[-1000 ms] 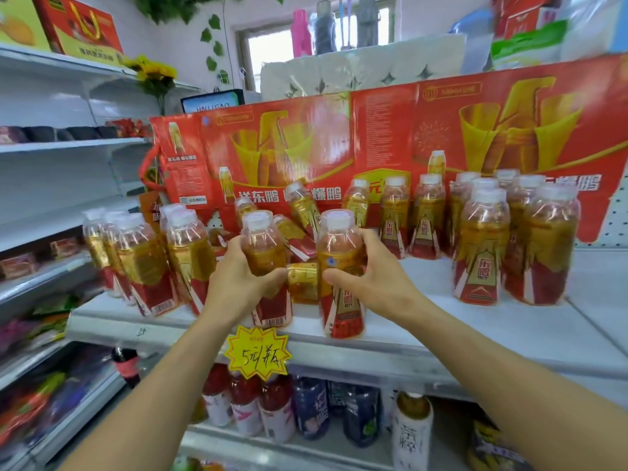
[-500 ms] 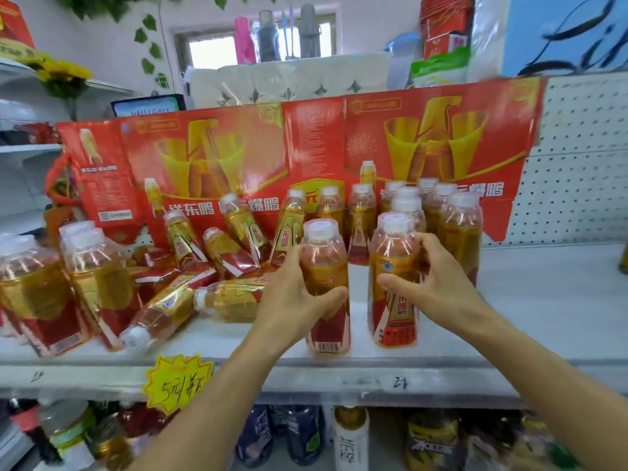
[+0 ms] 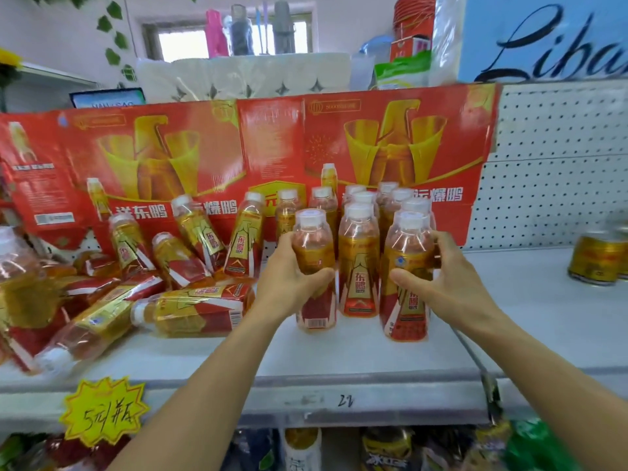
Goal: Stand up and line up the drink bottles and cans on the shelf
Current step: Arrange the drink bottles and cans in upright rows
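Note:
My left hand (image 3: 289,283) grips an upright orange drink bottle (image 3: 314,300) with a white cap and red-gold label. My right hand (image 3: 445,283) grips a second upright bottle (image 3: 406,311) of the same kind. Both bottles stand on the white shelf (image 3: 339,355), flanking a third upright bottle (image 3: 359,263) at the front of a standing group (image 3: 390,202). To the left, several bottles lean against the backdrop (image 3: 244,232) and others lie flat (image 3: 197,309) in a jumble.
A red and gold cardboard display (image 3: 204,154) backs the shelf. Gold cans (image 3: 598,263) stand at the far right before a white pegboard (image 3: 557,164). A yellow price tag (image 3: 103,411) hangs off the shelf's front edge. More drinks (image 3: 300,450) fill the shelf below.
Both hands carried their bottles rightwards along the shelf to the standing group. The two bottles, side by side before, now stand apart on either side of a third upright bottle.

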A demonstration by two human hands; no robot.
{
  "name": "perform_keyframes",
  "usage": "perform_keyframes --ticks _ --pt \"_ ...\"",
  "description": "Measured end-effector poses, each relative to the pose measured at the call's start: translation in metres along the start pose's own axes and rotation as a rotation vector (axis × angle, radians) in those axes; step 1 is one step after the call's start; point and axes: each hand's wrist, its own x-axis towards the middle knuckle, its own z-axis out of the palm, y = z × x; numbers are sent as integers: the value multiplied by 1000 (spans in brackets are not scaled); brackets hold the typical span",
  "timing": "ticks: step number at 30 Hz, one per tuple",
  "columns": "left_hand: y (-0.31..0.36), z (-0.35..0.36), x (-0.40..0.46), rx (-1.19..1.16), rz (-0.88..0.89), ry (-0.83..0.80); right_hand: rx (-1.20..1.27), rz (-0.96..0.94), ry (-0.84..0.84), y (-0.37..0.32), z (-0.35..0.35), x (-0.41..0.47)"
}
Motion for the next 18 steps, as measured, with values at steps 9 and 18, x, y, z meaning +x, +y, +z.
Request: perform_keyframes --ticks 9,18 --pt "-2 12 40 -64 -31 -101 21 -10 -41 11 1 5" --pt "-3 -12 -23 99 15 -8 -178 -363 350 -8 19 -8"
